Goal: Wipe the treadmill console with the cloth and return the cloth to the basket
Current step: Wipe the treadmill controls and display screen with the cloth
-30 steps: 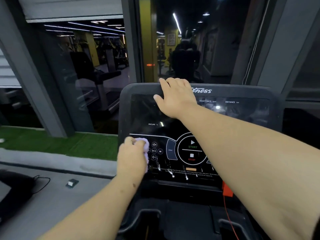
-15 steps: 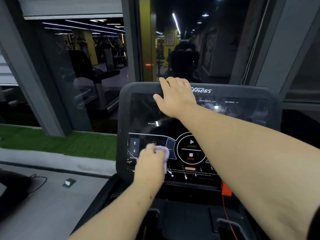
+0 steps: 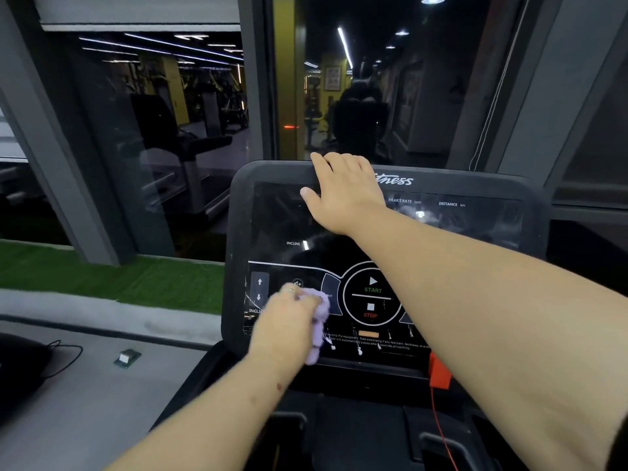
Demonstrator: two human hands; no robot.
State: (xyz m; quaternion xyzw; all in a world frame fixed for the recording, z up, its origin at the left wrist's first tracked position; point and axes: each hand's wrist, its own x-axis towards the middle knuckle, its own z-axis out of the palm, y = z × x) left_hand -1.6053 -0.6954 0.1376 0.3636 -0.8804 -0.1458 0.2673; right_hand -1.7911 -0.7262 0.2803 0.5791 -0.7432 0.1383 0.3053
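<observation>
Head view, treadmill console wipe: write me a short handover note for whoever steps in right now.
Left hand: grips the bunched purple cloth against the lower left of the console, just left of the START/STOP dial.
Right hand: fingers hooked over the console's top edge, palm on the dark display, steadying.
Done: wiping is under way on the button panel.
Left: the right part of the panel and the upper display; how much is already clean cannot be told. Then return the cloth to the basket, which is not in view.
</observation>
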